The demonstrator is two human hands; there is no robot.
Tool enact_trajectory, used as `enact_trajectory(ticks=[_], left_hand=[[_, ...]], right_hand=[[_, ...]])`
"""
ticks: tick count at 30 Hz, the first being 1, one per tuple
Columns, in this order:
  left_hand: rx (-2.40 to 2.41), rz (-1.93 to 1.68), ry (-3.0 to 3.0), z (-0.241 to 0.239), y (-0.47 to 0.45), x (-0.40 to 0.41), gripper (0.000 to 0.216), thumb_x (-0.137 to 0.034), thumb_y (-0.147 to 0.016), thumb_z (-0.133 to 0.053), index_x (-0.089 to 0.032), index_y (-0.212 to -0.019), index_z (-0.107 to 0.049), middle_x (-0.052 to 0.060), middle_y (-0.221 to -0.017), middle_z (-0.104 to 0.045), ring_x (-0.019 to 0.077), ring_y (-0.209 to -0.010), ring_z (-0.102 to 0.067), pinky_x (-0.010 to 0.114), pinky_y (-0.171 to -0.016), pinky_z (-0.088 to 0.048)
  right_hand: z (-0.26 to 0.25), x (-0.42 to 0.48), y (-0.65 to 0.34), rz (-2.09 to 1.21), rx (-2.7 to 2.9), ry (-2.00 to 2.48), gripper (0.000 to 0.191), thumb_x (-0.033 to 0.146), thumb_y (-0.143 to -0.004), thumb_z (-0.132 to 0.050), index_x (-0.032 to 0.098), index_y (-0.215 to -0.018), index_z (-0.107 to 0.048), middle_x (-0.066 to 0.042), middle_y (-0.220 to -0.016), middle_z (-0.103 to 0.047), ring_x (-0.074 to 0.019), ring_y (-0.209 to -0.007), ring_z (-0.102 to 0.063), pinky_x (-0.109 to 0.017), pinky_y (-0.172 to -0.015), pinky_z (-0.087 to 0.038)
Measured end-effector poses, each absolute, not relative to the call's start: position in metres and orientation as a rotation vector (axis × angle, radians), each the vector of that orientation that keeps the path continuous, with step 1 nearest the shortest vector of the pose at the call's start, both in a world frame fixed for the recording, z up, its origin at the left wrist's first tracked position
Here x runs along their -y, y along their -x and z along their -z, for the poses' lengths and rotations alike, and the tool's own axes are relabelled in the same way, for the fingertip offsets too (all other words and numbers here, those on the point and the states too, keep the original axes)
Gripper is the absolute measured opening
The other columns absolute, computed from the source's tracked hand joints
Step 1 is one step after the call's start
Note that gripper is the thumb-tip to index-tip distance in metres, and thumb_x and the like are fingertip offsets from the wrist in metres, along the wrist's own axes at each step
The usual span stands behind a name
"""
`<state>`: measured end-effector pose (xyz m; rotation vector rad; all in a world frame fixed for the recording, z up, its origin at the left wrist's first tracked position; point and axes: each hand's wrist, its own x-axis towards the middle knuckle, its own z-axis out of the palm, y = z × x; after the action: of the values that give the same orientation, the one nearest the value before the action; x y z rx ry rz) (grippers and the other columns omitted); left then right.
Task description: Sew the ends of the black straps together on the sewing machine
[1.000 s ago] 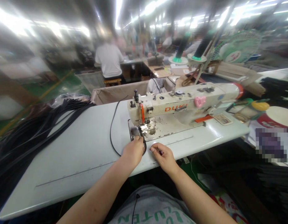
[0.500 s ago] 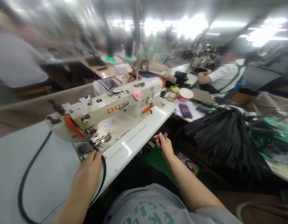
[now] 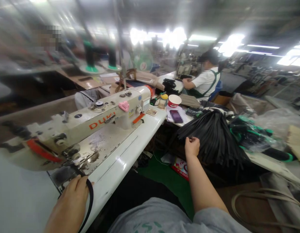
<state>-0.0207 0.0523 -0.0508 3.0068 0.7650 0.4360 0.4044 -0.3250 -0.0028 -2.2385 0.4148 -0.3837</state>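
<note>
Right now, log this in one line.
left hand: on black strip, at sewing machine | right hand: curled, near hanging strips

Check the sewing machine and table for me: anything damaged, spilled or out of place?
The bed of the sewing machine has a dark brown patch near the needle end. It looks odd against the pale surface; I can't tell wear from rust. The paper cup stands upright, and no spill shows.

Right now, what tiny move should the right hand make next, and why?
Maybe reach slightly further toward the black strips: the right hand is stretched out and looks close to them, though I can't tell if it touches. The left hand is on a black band at the machine, so it seems busy.
</note>
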Motion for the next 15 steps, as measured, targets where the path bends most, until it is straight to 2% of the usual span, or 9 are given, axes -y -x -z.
enact_trajectory(ticks=[4, 7, 15], left_hand=[[-0.777, -0.474, -3.013, 0.047, 0.018, -0.046, 0.046, -0.031, -0.101, -0.032, -0.009, -0.12, -0.069, 0.021, -0.127, -0.065, 0.0323, -0.11, -0.067, 0.044, -0.092, -0.056], [-0.817, -0.499, -3.004, 0.039, 0.015, -0.036, 0.05, -0.03, -0.103, -0.026, -0.006, -0.123, -0.066, 0.023, -0.127, -0.063, 0.0332, -0.112, -0.066, 0.045, -0.093, -0.056], [-0.773, -0.498, -2.986, 0.036, 0.016, -0.033, 0.047, -0.028, -0.101, -0.03, -0.006, -0.123, -0.065, 0.022, -0.128, -0.063, 0.0331, -0.116, -0.064, 0.046, -0.099, -0.054]], right_hand=[[-0.015, 0.332, -0.418, 0.34, -0.482, 2.449, 0.053, 0.051, -0.092, -0.067, 0.016, -0.13, -0.056, -0.022, -0.116, -0.071, -0.0393, -0.11, -0.068, -0.051, -0.093, -0.051], [-0.025, 0.328, -0.427, 0.324, -0.452, 2.577, 0.063, 0.059, -0.09, -0.069, 0.015, -0.132, -0.054, -0.023, -0.117, -0.071, -0.041, -0.112, -0.069, -0.052, -0.094, -0.051], [-0.046, 0.327, -0.453, 0.291, -0.366, 2.789, 0.05, 0.041, -0.095, -0.066, 0.014, -0.134, -0.055, -0.023, -0.135, -0.06, -0.0374, -0.122, -0.066, -0.048, -0.1, -0.052]])
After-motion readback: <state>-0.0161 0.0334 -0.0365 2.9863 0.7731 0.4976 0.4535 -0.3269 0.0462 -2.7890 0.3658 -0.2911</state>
